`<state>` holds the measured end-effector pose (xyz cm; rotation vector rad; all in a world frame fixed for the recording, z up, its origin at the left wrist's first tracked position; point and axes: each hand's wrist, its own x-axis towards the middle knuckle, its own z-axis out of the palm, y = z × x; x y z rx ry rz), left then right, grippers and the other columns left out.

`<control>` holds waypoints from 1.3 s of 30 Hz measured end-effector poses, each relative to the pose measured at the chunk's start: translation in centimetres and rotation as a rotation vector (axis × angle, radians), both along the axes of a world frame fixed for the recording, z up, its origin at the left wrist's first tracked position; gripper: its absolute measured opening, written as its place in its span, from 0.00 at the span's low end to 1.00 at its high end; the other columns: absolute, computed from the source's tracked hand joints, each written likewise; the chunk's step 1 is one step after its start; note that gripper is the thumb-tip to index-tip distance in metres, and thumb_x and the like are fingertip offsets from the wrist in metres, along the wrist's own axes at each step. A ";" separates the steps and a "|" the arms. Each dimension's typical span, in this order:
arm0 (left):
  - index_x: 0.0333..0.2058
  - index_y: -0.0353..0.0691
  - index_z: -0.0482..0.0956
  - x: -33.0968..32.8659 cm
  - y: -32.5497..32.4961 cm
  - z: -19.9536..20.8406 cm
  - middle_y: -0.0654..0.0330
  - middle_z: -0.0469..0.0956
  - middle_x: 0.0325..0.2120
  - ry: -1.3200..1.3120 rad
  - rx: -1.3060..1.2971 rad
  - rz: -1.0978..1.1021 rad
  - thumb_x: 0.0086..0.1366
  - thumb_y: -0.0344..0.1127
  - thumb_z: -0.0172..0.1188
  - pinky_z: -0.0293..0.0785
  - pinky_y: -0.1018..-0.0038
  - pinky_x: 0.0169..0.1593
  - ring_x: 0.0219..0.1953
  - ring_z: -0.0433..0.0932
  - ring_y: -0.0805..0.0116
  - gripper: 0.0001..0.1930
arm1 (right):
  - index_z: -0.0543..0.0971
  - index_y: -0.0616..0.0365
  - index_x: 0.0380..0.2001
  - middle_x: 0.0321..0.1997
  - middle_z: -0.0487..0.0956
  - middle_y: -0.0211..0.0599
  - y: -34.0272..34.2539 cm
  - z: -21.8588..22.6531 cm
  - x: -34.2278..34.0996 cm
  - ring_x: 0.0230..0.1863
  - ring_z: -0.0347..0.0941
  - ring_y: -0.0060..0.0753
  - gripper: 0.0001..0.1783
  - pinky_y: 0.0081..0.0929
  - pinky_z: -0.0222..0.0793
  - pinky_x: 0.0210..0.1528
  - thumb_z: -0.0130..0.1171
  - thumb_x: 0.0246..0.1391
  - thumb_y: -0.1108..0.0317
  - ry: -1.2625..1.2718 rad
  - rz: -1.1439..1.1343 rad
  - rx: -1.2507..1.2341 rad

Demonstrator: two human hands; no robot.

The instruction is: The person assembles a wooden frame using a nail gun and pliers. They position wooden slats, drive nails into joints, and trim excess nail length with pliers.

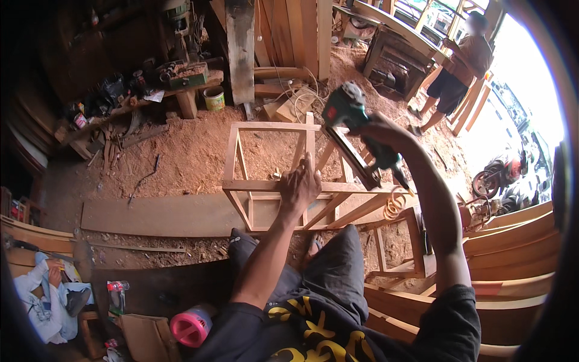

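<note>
A light wooden frame [259, 185] made of several thin bars stands in front of my knees. My left hand [300, 187] rests on its near top rail, closed around a narrow wooden strip [310, 137] that crosses the frame and pokes past the far rail. One finger lies along that strip. In my right hand [386, 131] is a green and black nail gun [345, 107], gripped by its handle. It is held tilted over the frame's right end, with its long magazine slanting down toward me. A coiled yellow air hose [394, 205] hangs below the handle.
Wood shavings [187, 151] cover the floor around a flat board [151, 214]. A cluttered workbench [175, 90] stands far left, and a person [464, 66] stands far right. Curved timber pieces [506, 259] stack at my right. Another person [51, 295] sits at left, near a pink container [191, 327].
</note>
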<state>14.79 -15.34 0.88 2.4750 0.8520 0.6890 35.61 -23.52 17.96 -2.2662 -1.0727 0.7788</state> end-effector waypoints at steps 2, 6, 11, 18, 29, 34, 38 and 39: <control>0.60 0.30 0.65 -0.2 0.4 0.3 0.39 0.82 0.27 0.040 -0.048 0.024 0.60 0.41 0.53 0.78 0.54 0.42 0.30 0.84 0.46 0.31 | 0.81 0.60 0.31 0.19 0.76 0.30 3.7 0.4 0.0 0.17 0.71 0.24 0.16 0.27 0.69 0.18 0.69 0.46 0.59 0.118 -0.021 0.007; 0.60 0.30 0.65 0.4 0.4 0.2 0.40 0.81 0.22 0.040 -0.126 0.054 0.61 0.41 0.53 0.79 0.54 0.36 0.26 0.83 0.46 0.31 | 0.80 0.61 0.30 0.20 0.76 0.33 6.7 -0.9 1.4 0.16 0.72 0.26 0.16 0.28 0.70 0.18 0.69 0.45 0.58 0.145 -0.026 -0.007; 0.60 0.27 0.65 0.2 0.6 0.4 0.41 0.81 0.22 0.039 -0.109 0.067 0.61 0.41 0.52 0.80 0.57 0.34 0.26 0.84 0.47 0.31 | 0.80 0.61 0.31 0.21 0.77 0.34 7.7 -2.0 2.4 0.17 0.74 0.27 0.17 0.28 0.71 0.19 0.69 0.45 0.58 0.099 -0.080 -0.074; 0.56 0.29 0.66 0.6 0.9 -1.5 0.50 0.79 0.16 -0.025 0.060 0.116 0.60 0.40 0.56 0.77 0.64 0.23 0.19 0.82 0.58 0.28 | 0.77 0.59 0.33 0.19 0.73 0.28 7.9 -2.1 1.0 0.13 0.69 0.22 0.16 0.24 0.65 0.15 0.69 0.47 0.60 0.128 -0.071 -0.057; 0.57 0.29 0.66 0.3 0.7 -0.3 0.47 0.81 0.18 0.025 -0.012 0.079 0.59 0.43 0.59 0.78 0.62 0.28 0.22 0.84 0.55 0.31 | 0.81 0.62 0.32 0.20 0.76 0.30 7.1 -1.7 1.8 0.18 0.73 0.25 0.20 0.27 0.69 0.18 0.70 0.45 0.56 0.090 -0.016 -0.049; 0.62 0.27 0.63 0.2 0.5 0.2 0.40 0.81 0.24 0.031 -0.112 0.049 0.58 0.42 0.56 0.79 0.54 0.37 0.28 0.84 0.45 0.36 | 0.81 0.63 0.31 0.19 0.77 0.29 2.8 -0.6 0.2 0.19 0.73 0.25 0.22 0.29 0.69 0.21 0.70 0.47 0.53 -0.014 -0.045 0.002; 0.61 0.28 0.64 0.5 0.7 -0.2 0.40 0.81 0.23 0.062 -0.114 0.088 0.57 0.42 0.56 0.78 0.53 0.40 0.28 0.83 0.45 0.35 | 0.80 0.60 0.38 0.20 0.74 0.26 -0.6 0.1 -2.0 0.19 0.70 0.19 0.21 0.25 0.66 0.24 0.70 0.50 0.54 -0.193 0.023 -0.047; 0.61 0.28 0.64 0.5 0.7 -0.6 0.40 0.81 0.23 0.077 -0.111 0.102 0.57 0.42 0.56 0.77 0.52 0.41 0.28 0.83 0.45 0.35 | 0.80 0.59 0.38 0.20 0.74 0.26 -1.8 -0.6 -2.5 0.20 0.68 0.19 0.21 0.25 0.66 0.25 0.70 0.50 0.54 -0.223 0.043 -0.004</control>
